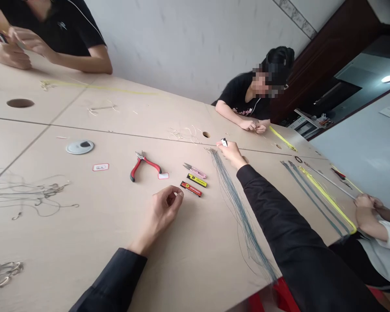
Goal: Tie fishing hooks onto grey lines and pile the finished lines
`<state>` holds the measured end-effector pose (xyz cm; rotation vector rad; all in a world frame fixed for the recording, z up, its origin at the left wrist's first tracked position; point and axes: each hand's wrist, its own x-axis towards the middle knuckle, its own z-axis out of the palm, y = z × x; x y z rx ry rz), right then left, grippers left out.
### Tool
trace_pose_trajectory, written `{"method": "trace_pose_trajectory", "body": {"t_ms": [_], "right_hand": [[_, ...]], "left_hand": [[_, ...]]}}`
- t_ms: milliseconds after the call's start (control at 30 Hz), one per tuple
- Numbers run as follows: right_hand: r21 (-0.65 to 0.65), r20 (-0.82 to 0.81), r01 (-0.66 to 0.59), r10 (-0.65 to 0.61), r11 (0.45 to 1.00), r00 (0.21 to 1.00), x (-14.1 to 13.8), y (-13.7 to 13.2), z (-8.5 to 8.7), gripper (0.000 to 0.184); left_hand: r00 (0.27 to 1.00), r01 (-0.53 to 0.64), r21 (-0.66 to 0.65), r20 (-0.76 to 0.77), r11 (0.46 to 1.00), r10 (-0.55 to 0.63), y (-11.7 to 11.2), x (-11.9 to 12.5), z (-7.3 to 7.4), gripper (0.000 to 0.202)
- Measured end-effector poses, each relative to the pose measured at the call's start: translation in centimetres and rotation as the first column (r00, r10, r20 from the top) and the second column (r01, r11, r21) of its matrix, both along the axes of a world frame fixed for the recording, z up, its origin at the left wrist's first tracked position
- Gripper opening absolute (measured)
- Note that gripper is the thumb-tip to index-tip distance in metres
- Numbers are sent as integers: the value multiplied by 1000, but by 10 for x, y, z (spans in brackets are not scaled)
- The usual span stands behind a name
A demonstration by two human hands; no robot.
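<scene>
My left hand (167, 203) rests low over the table, its fingers curled into a loose pinch; whatever they may hold is hidden. Just beyond it lie a red packet (191, 189), a yellow packet (196, 180) and pink thread snips (195, 170). Red-handled pliers (145, 161) lie spread to the left. My right hand (230, 152) reaches far forward, closed around a small white and black object (224, 142) whose kind I cannot make out. Beside that hand, a bundle of dark green lines (235, 195) runs toward the table's near edge, with small hooks at its far end.
Loose hooks on lines (47, 190) spread at the left, more hooks (1, 275) near the front. A round grey-white disc (79, 147) lies further back. Co-workers sit across (247, 97) and at the right (373, 216), near yellow and green line bundles (328, 199).
</scene>
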<state>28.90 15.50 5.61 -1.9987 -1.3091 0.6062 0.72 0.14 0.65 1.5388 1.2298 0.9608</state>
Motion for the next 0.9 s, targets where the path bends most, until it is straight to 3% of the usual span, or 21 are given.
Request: {"method": "trace_pose_trajectory", "body": {"t_ms": [100, 200, 333, 467, 567, 733, 900], "right_hand": [[-71, -36, -19, 16, 997, 999, 14, -47, 11, 22], [-178, -96, -24, 6, 984, 995, 33, -116, 16, 18], [-306, -224, 48, -121, 951, 967, 51, -213, 10, 19], [-372, -210, 114, -204, 921, 956, 47, -276, 1, 25], [-375, -270, 72, -183, 924, 945, 38, -297, 2, 30], [-224, -128, 93, -124, 970, 984, 32, -312, 12, 37], [-212, -99, 16, -37, 977, 994, 16, -311, 15, 44]], "left_hand": [[1000, -4, 5, 6, 1000, 4, 1, 1, -1, 21], [1000, -9, 0, 5, 1000, 9, 3, 3, 1, 21], [1000, -22, -17, -16, 1000, 21, 2, 4, 6, 21], [998, -45, -4, -44, 999, 45, 1, 5, 8, 21], [997, -59, -1, -46, 998, 59, -1, 5, 10, 22], [998, -63, -24, -26, 998, 63, -5, 3, 16, 23], [998, -47, -14, 37, 999, 47, 0, 3, 6, 21]]}}
